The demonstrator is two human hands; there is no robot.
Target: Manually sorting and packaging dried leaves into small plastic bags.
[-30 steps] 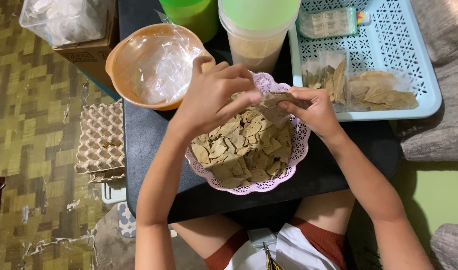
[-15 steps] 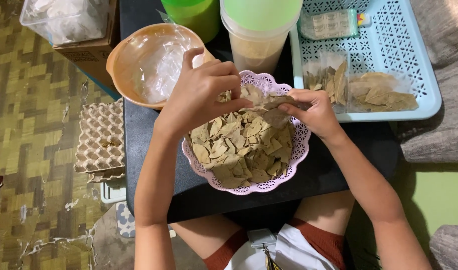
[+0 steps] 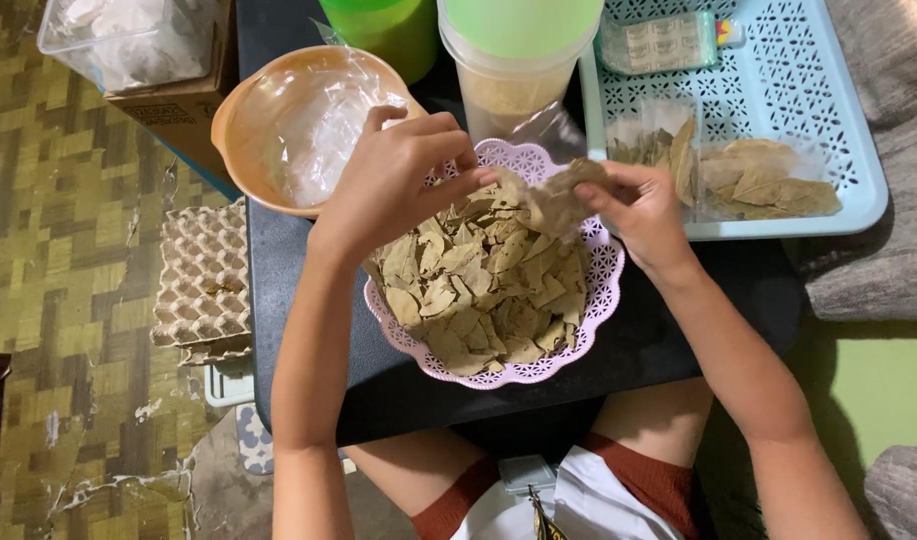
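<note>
So, counting what's on the dark table (image 3: pixel 679 330): one pink lacy-rimmed bowl (image 3: pixel 599 300) heaped with dried leaves (image 3: pixel 479 290) (way too many to count), one orange bowl (image 3: pixel 241 110) at about 10 o'clock from it with crinkly clear plastic inside, two green-lidded containers at 12 o'clock, a clear tub (image 3: pixel 519 60) with something tan in it and a green one (image 3: pixel 384 30) beside it, and one pale blue perforated tray (image 3: pixel 779 100) at 2 o'clock holding what looks like three small clear packets, two with leaves in them and one up top I can't really make out. Off the table at 9 o'clock there's a grey egg carton (image 3: pixel 204 280) on the floor, and a cardboard box (image 3: pixel 169 100) with a clear plastic container on it at 11 o'clock. Both hands are over the upper rim of the pink bowl: the left hand (image 3: pixel 394 175) has its fingers curled and its fingertips pinching one end of a small clear bag of leaves (image 3: pixel 554 195), and the right hand (image 3: pixel 644 210) pinches the other end, so the bag sits right between the two hands, just above the pile and touching both.
</note>
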